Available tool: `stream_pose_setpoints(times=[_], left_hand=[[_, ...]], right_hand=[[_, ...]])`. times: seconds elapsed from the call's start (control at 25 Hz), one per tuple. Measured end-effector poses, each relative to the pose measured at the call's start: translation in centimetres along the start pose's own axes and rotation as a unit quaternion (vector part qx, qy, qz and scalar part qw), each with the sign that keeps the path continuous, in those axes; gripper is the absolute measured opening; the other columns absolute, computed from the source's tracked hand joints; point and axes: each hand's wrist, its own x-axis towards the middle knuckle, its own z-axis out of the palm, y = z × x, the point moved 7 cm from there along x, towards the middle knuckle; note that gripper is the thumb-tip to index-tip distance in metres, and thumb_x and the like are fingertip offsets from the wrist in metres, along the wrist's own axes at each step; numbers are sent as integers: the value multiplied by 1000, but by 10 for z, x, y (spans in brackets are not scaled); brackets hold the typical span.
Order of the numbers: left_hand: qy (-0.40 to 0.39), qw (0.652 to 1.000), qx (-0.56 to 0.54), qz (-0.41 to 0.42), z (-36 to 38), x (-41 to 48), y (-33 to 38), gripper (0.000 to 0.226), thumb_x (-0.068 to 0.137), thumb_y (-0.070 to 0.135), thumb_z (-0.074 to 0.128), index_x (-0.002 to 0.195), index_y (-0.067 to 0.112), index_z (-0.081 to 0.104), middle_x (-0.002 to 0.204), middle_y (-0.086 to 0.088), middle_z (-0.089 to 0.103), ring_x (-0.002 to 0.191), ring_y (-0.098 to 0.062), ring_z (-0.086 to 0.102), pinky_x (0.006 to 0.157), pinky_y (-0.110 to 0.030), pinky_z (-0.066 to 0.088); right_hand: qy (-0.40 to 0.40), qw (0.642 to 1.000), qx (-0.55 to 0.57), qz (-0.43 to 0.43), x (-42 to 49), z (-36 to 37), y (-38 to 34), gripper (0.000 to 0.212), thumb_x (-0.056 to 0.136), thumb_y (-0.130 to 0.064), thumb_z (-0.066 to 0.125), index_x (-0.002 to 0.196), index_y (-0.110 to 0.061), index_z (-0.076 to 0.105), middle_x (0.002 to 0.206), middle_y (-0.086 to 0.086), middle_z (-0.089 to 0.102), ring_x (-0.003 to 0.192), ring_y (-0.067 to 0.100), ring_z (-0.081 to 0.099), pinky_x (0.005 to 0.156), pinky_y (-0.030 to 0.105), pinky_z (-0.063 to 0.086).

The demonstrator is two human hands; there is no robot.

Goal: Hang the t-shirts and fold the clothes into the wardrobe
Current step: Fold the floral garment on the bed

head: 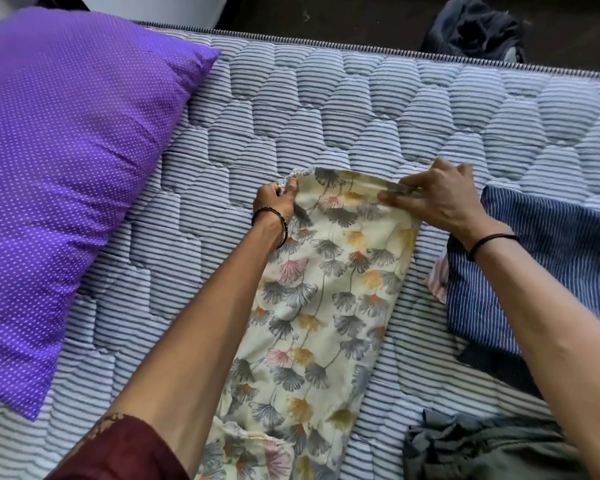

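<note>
The bed (326, 109) serves as the folding surface, with a purple pillow (66, 150) at its left. The floral garment (326, 289) lies lengthwise down the middle of the bed, flat but not yet folded over. A blue striped garment (534, 254) lies flat just to its right, and looks already folded. Crumpled grey clothes (482, 448) wait at the near right, and a dark heap (475, 29) sits on the floor beyond the bed. The right hand (437, 199) and left hand (276, 202) each pinch a far corner of the floral garment, fingers curled on its hem. No wardrobe shows, so I judge the task early: one piece perhaps folded, nothing put away.
</note>
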Motion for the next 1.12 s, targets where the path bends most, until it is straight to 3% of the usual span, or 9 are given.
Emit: stream_pose_setpoints(times=[0.12, 0.2, 0.36, 0.52, 0.68, 0.8, 0.92, 1.0, 1.12], left_hand=[[-3, 1000, 0, 1, 1, -2, 2, 37, 98, 43, 55, 77, 13, 50, 65, 0, 45, 64, -20, 40, 55, -32, 31], [5, 1000, 8, 18, 0, -3, 4, 31, 98, 41, 57, 91, 10, 56, 73, -1, 52, 71, -20, 47, 59, -32, 34], [37, 993, -93, 62, -2, -12, 10, 30, 92, 17, 67, 119, 18, 55, 114, 0, 56, 105, -18, 58, 82, -28, 54], [15, 973, -224, 49, -8, -10, 16, 60, 82, -8, 70, 130, 20, 50, 113, 1, 55, 90, -7, 59, 56, -14, 52], [114, 975, -85, 174, -25, -19, 28, 49, 81, 7, 74, 123, 16, 52, 105, 6, 59, 95, -13, 59, 80, -29, 54], [181, 904, 92, 375, -21, -51, 36, 17, 84, 13, 63, 101, 16, 64, 102, 1, 66, 93, -15, 58, 78, -36, 52], [32, 856, 208, 472, 20, -81, 17, 25, 94, 22, 54, 115, 16, 65, 117, -6, 68, 100, -13, 59, 92, -45, 52], [-74, 819, 359, 442, 44, -90, -18, 49, 103, 37, 34, 149, 19, 37, 156, -7, 37, 140, -17, 37, 120, -47, 23], [-61, 701, 521, 483, 42, -86, -43, 61, 104, 47, 12, 158, 20, 4, 165, 1, 0, 152, -16, 0, 123, -42, 1]], right_hand=[[-17, 999, 47, 15, -4, 9, 1, 58, 80, -66, 68, 92, -10, 76, 98, 2, 51, 113, 24, 41, 101, 42, 28], [42, 997, 47, 32, -5, 7, 7, 50, 81, -61, 72, 89, -11, 72, 98, 7, 59, 106, 25, 44, 90, 40, 33], [129, 989, 31, 69, -6, 9, 5, 40, 94, -35, 71, 119, -6, 58, 117, 16, 59, 111, 32, 49, 84, 32, 35], [128, 987, 35, 91, -3, 19, 4, 30, 99, -24, 64, 121, -5, 59, 115, 20, 61, 109, 36, 57, 83, 36, 37], [208, 973, -37, 89, -14, 16, -12, 27, 95, -10, 55, 121, -4, 59, 119, 19, 59, 115, 34, 50, 91, 38, 32], [197, 980, -19, 14, -24, 28, -35, 21, 95, -9, 56, 115, -3, 62, 115, 18, 61, 113, 33, 50, 88, 33, 27], [156, 987, 1, -37, -40, 57, -62, 36, 103, -25, 40, 118, 0, 60, 119, 21, 62, 111, 33, 55, 99, 43, 43], [69, 997, 28, -28, -65, 95, -75, 55, 109, -38, 28, 148, -2, 44, 158, 20, 38, 146, 33, 37, 122, 53, 28], [46, 994, -76, -64, -106, 127, -64, 72, 107, -54, 23, 163, -9, 14, 171, 12, 1, 159, 26, 0, 129, 46, 5]])
